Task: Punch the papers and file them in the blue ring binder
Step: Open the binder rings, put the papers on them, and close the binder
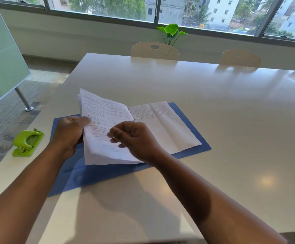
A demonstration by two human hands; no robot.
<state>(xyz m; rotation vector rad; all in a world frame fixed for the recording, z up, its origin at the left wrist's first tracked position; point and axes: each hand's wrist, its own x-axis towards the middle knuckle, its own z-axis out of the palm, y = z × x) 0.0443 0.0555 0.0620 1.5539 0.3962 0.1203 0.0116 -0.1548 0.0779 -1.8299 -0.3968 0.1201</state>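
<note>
The blue ring binder (192,120) lies open flat on the white table (213,106). A filed sheet (164,127) lies on its right half, and a metal ring (136,119) shows at the spine. My left hand (68,136) grips the left edge of a stack of printed papers (101,120), thumb on top, holding it tilted up over the binder's left half. My right hand (134,140) hovers over the stack's right side with fingers curled; whether it pinches a sheet is blurred.
A lime green hole punch (27,143) sits near the table's left edge, left of the binder. Cream chairs (154,50) line the far side, with a green plant (171,31) by the window. A glass partition stands at left.
</note>
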